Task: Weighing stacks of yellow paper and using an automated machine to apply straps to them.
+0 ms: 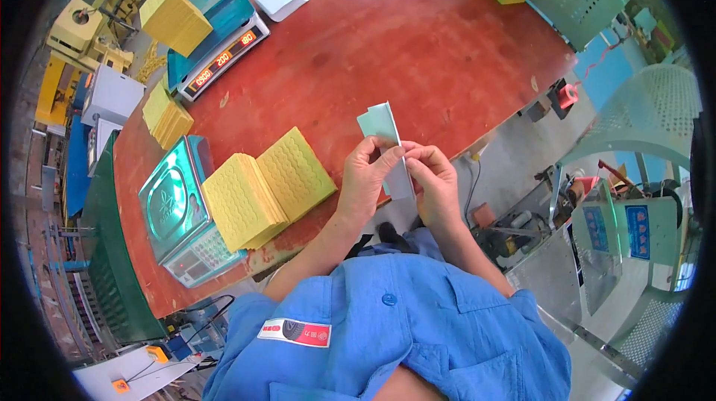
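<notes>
In front of my chest I hold a thin, pale grey-blue folded sheet [385, 123], possibly paper or plastic film, over the table's near edge. My left hand [363, 181] pinches its left side between thumb and fingers. On the other side, the thumb and fingers of my right hand [434, 183] close on the sheet's edge. Left of my hands lie two yellow stacks of embossed sheets, one thick stack [242, 196] fanned along its side and another stack [297, 173] leaning against it with its wavy pattern facing up.
A weighing scale [175, 211] stands beside the stacks on the red table [418, 35]. Farther back, a second scale [224, 61] bears a yellow stack [175, 17]. Another stack [168, 119] lies between them. White sheets [283, 0] lie at the far edge. A perforated chair [645, 114] stands right.
</notes>
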`<act>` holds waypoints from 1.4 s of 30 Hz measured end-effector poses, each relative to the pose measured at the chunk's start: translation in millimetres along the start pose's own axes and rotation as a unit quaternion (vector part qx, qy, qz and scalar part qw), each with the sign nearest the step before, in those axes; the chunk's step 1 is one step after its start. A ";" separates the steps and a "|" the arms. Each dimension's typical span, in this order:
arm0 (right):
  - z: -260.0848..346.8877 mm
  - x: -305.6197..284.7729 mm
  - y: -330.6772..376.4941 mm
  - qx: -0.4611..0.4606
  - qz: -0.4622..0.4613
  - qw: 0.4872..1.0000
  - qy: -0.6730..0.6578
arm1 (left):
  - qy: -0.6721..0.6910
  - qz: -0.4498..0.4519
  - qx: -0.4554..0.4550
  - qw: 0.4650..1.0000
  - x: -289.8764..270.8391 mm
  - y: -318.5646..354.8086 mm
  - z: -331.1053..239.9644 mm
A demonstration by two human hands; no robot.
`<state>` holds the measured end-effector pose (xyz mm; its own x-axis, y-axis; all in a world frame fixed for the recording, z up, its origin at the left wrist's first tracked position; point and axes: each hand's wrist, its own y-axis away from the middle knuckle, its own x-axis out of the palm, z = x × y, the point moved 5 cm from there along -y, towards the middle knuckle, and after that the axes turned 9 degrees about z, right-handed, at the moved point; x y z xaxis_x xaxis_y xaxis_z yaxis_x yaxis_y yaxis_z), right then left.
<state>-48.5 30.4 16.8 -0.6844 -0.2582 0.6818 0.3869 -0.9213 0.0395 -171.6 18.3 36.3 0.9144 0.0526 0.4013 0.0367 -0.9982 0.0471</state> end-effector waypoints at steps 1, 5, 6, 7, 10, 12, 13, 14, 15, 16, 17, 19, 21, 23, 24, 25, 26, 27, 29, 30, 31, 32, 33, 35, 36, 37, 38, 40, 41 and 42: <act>-0.7 -1.1 0.8 -0.004 -0.002 1.000 -0.002 | 0.000 0.000 -0.001 1.000 0.2 0.8 0.2; -0.8 -1.5 4.2 0.008 -0.003 1.000 -0.010 | -0.004 0.002 -0.002 1.000 -0.1 2.9 2.4; -1.6 -2.1 4.8 0.012 -0.004 1.000 -0.014 | -0.012 0.002 -0.003 1.000 -0.6 3.5 3.1; -2.6 -2.6 5.2 0.016 -0.005 1.000 -0.018 | -0.012 0.002 -0.004 1.000 0.0 4.3 2.2; -3.6 -4.2 6.5 0.014 -0.006 1.000 -0.028 | -0.003 0.007 -0.008 1.000 2.7 5.5 1.5; -5.5 -5.9 6.5 0.016 -0.008 0.999 -0.029 | -0.001 0.005 -0.003 1.000 1.6 5.7 2.6; -6.5 -6.7 6.5 0.017 -0.008 0.999 -0.031 | -0.001 0.004 -0.004 1.000 1.0 6.0 3.7; -6.9 -6.8 6.4 0.018 -0.008 0.999 -0.030 | -0.001 0.006 -0.003 1.000 0.1 6.0 4.5; -7.2 -6.6 6.2 0.017 -0.005 0.999 -0.032 | -0.001 0.007 -0.001 1.000 -0.8 5.9 5.6; -7.5 -6.5 5.8 0.017 -0.003 0.999 -0.034 | 0.000 0.006 -0.001 1.000 -2.3 5.5 7.5; -8.4 -6.8 5.4 0.018 -0.002 0.999 -0.034 | -0.003 0.001 -0.004 1.000 -4.7 5.2 10.2; -9.9 -7.4 4.4 0.020 -0.002 0.999 -0.030 | -0.005 -0.005 -0.007 1.000 -6.4 5.0 11.3; -10.4 -6.8 3.8 0.022 -0.004 0.999 -0.028 | 0.010 -0.014 -0.013 1.000 -6.9 5.0 11.3; -11.8 -7.1 2.7 0.025 -0.005 0.999 -0.026 | 0.004 -0.015 -0.012 1.000 -8.2 4.2 11.8; -13.4 -8.0 1.8 0.025 -0.007 0.999 -0.027 | -0.001 -0.015 -0.011 1.000 -8.9 3.9 12.1; -14.5 -8.6 0.9 0.026 -0.008 0.999 -0.028 | -0.001 -0.016 -0.012 1.000 -10.1 3.7 12.9; -14.1 -8.1 0.4 0.027 -0.008 0.999 -0.028 | -0.003 -0.017 -0.012 1.000 -10.9 3.6 13.4; -13.5 -7.0 0.0 0.029 -0.006 0.999 -0.032 | -0.005 -0.017 -0.012 1.000 -11.4 3.6 13.8; -13.7 -7.2 -0.6 0.032 -0.004 0.999 -0.037 | -0.004 -0.017 -0.012 1.000 -9.5 3.2 11.0; -14.4 -8.5 -0.8 0.034 -0.005 0.999 -0.035 | -0.003 -0.015 -0.012 1.000 -8.6 2.8 10.0; -14.9 -9.4 -1.0 0.035 -0.006 0.999 -0.033 | -0.003 -0.016 -0.012 1.000 -8.8 2.8 10.4; -14.6 -9.5 -1.5 0.036 -0.006 0.999 -0.034 | -0.006 -0.018 -0.015 1.000 -9.5 2.9 11.0; -14.4 -9.5 -2.0 0.040 -0.009 0.999 -0.032 | -0.009 -0.020 -0.019 1.000 -10.1 2.8 11.8; -14.2 -10.3 -2.6 0.044 -0.013 0.999 -0.030 | -0.008 -0.018 -0.017 1.000 -10.0 1.3 12.9; -14.2 -10.6 -2.8 0.045 -0.011 0.998 -0.035 | -0.006 -0.015 -0.014 1.000 -9.9 0.8 13.4; -14.3 -11.0 -2.9 0.047 -0.010 0.998 -0.039 | -0.006 -0.015 -0.015 1.000 -10.4 0.6 14.4; -14.6 -12.2 -3.4 0.047 -0.010 0.998 -0.039 | 0.000 -0.016 -0.018 1.000 -10.9 0.3 15.8; -16.1 -15.1 -4.1 0.048 -0.012 0.998 -0.046 | 0.007 -0.016 -0.023 1.000 -10.5 -0.3 17.8; -16.3 -15.6 -4.3 0.049 -0.012 0.998 -0.046 | 0.007 -0.019 -0.021 1.000 -10.3 -0.8 18.3; -16.6 -16.2 -4.5 0.050 -0.013 0.998 -0.044 | 0.007 -0.023 -0.020 1.000 -10.3 -1.1 18.9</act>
<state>-49.4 33.9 -6.5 -0.6398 -0.2045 0.7408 0.4325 -0.8927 0.1271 -173.5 18.3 14.9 0.9064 0.0988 0.4106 0.0620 -0.9928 0.1022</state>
